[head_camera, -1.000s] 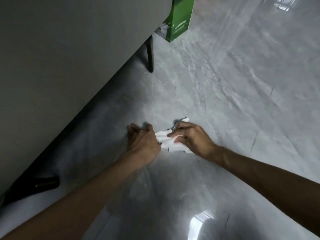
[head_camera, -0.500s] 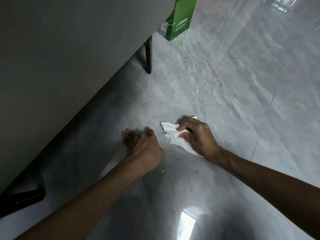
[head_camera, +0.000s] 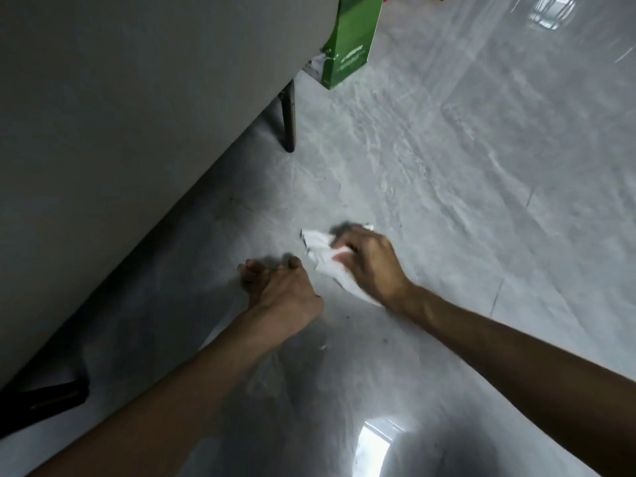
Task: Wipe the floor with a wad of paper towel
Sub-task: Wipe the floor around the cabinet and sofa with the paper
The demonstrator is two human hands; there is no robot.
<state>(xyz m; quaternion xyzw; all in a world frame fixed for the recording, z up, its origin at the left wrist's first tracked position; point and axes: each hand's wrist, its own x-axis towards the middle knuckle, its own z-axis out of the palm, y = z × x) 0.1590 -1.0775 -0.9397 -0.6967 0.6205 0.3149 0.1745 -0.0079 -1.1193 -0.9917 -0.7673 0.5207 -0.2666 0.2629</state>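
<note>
Right hand point(head_camera: 368, 266) grips the wad point(head_camera: 320, 249), its length running wrist to fingertips; the curled, empty left hand point(head_camera: 282, 287) braces just left.

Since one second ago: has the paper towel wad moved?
Yes. The paper towel wad, gripped by the right hand, has slid forward toward the dark furniture leg, away from the left hand.

The right hand point(head_camera: 373, 266) is smeared by blur, and it covers the near part of the wad of paper towel point(head_camera: 323, 251). The left hand point(head_camera: 282, 287) tucks its fingertips under, out of sight. The green box point(head_camera: 351, 39) and the grey furniture point(head_camera: 137, 98) are cut off at the top edge, and a dark leg point(head_camera: 51, 397) is cut off at the left.
</note>
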